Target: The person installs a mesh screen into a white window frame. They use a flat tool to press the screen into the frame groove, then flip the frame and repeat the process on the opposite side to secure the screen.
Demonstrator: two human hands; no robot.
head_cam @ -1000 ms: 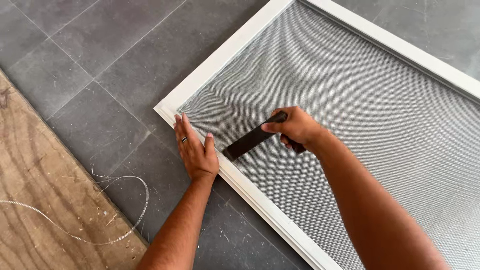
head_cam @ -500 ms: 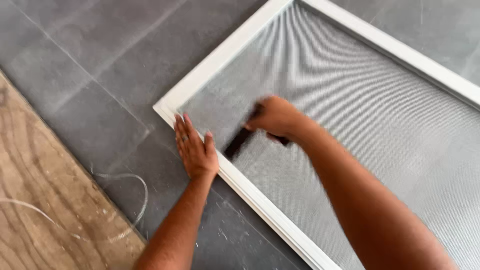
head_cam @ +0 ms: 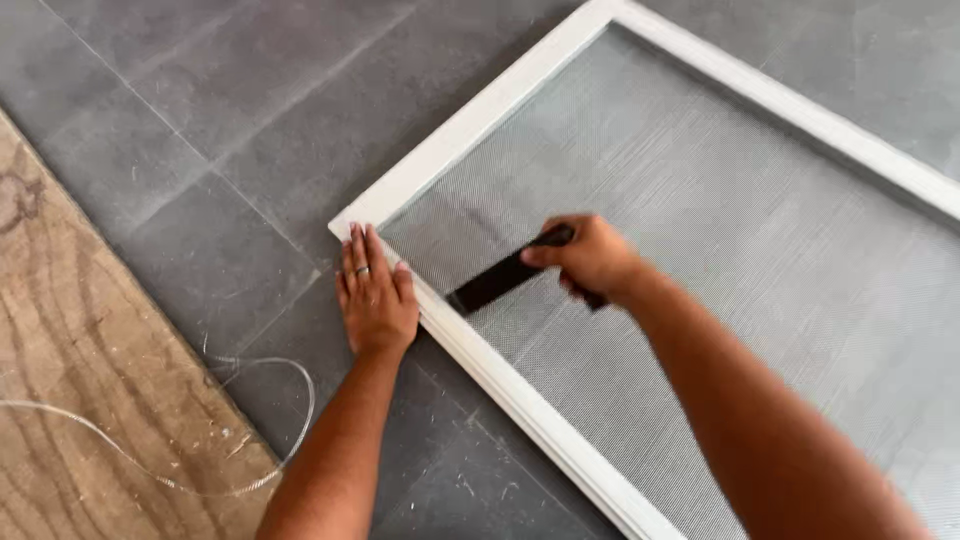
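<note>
Grey tiled floor (head_cam: 200, 110), matte, bearing a white rectangular frame (head_cam: 480, 110) with fine grey mesh (head_cam: 720, 200) stretched flat. Plywood board (head_cam: 70, 400), grained, at left, crossed by a thin clear cord (head_cam: 290, 440). Left hand (head_cam: 375, 295) lies flat, fingers together, apparently steadying the frame's corner. Right hand (head_cam: 590, 255) grips a dark flat tool (head_cam: 495, 283), tip at the frame's inner edge.

A flat black tool (head_cam: 497, 283) slants across grey mesh, its end touching the white screen frame (head_cam: 470, 125).
</note>
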